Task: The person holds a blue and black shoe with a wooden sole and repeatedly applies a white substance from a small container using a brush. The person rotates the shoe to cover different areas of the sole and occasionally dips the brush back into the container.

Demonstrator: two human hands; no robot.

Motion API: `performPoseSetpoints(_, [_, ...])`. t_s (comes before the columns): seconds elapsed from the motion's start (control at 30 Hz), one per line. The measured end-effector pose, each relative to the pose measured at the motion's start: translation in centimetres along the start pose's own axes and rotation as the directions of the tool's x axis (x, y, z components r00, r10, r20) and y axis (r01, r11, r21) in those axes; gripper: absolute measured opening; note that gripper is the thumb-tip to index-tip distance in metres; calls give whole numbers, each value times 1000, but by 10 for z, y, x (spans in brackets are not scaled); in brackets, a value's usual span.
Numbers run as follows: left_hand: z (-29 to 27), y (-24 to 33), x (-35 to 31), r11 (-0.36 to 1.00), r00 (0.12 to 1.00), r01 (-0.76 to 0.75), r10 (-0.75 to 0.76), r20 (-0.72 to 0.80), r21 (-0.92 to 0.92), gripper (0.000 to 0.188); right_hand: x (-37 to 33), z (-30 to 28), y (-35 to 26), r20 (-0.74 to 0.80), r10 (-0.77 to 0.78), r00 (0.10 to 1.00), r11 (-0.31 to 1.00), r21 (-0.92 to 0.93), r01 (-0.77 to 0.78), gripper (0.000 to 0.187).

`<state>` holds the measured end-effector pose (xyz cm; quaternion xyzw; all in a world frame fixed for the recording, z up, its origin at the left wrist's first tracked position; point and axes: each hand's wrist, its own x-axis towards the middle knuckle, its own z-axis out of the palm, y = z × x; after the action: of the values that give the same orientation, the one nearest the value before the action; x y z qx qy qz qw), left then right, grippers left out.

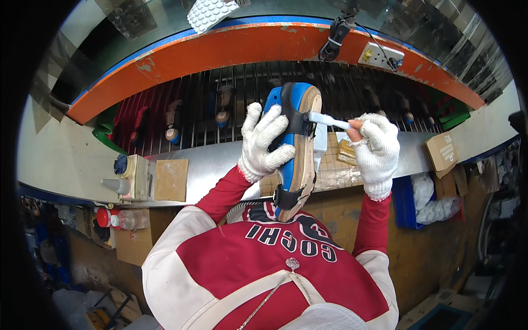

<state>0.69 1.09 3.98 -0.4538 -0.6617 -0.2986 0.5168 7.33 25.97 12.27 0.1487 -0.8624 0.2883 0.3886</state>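
My left hand, in a white knit glove, is wrapped round the side of a sandal fitted on a blue shoe last. The sandal is tilted up on its side, its tan cork sole edge facing right and black straps crossing the last. In my right hand, also gloved but with bare fingertips showing, is a white-handled brush, pinched between thumb and fingers. Its tip meets the sole's edge beside the black strap; the bristles are hard to make out.
Behind the metal ledge, several lasts lie on a rod conveyor under an orange beam. A yellow block sits right of the sandal. A tan square board lies left, a cardboard box and blue bin right.
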Motion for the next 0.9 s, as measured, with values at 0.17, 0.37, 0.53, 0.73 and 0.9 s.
performPoseSetpoints(0.17, [-2, 1, -1, 1000, 1000, -1, 1, -5, -1, 45, -2, -2, 2, 57, -27, 998, 999, 20, 26, 19])
performPoseSetpoints(0.37, [-6, -1, -3, 1000, 1000, 0, -1, -14, -14, 45, -4, -3, 3, 139, -72, 988, 997, -6, 74, 18])
performPoseSetpoints(0.53, [-11, -2, -5, 999, 999, 33, -33, -6, -8, 43, -9, 1, -3, 191, -22, 981, 996, 88, 5, 17])
performPoseSetpoints(0.73, [-11, -3, -6, 997, 997, 68, -67, -33, 35, 42, -26, 7, -5, 213, 54, 976, 975, 200, -98, 19])
performPoseSetpoints(0.9, [-1, -3, -5, 997, 997, 72, -71, -33, 37, 51, -43, 8, -3, 191, 103, 976, 963, 226, -145, 20])
